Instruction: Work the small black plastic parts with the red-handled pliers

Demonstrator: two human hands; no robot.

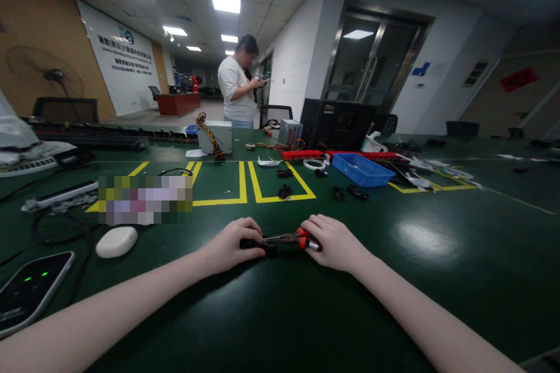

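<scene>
My right hand (330, 239) is closed round the red and black handles of a pair of pliers (286, 238), whose jaws point left. The jaw tips reach a small black part (251, 243) that my left hand (236, 243) pinches between thumb and fingers. The part's exact kind is too dark and small to make out, and I cannot tell whether the jaws grip it. Both hands rest low over the green table (280, 309). Beyond them, small black cable bundles (285, 191) lie in and near a yellow-taped rectangle.
A blue plastic tray (363, 170) stands beyond my right hand. Power supply units (215, 137), a black computer case (335, 125) and red strips (306, 155) sit farther back. At left lie a white rounded case (116, 242) and a phone-like device (32, 291). A person (238, 84) stands behind the table.
</scene>
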